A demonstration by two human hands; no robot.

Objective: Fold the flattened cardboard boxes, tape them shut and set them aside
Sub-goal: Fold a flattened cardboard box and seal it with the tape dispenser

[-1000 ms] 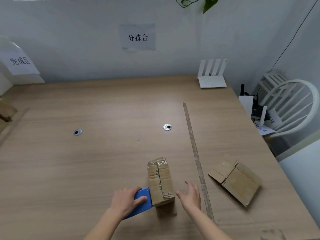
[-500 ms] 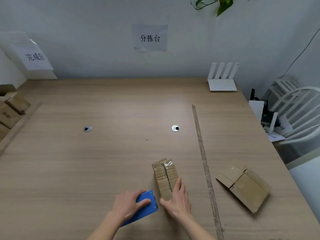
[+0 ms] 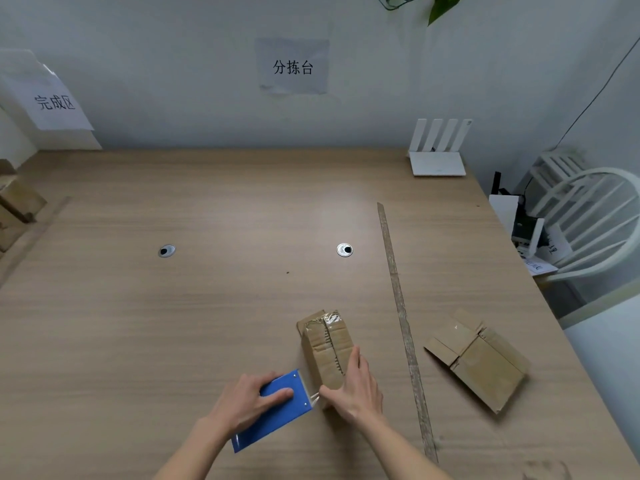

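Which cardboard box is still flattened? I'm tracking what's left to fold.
The brown flattened cardboard box right of the long strip; the folded, taped brown box stands under the right hand.

Wall: pale grey wall (image 3: 173, 64), with two taped paper signs (image 3: 292, 66) in Chinese characters.
Table: wood-grain table (image 3: 207, 306) with two metal grommets (image 3: 344, 250).
Right side: white spindle chair (image 3: 595, 216) beside the table; white router (image 3: 438, 150) at the far edge.
Top: green plant leaves (image 3: 440, 5).
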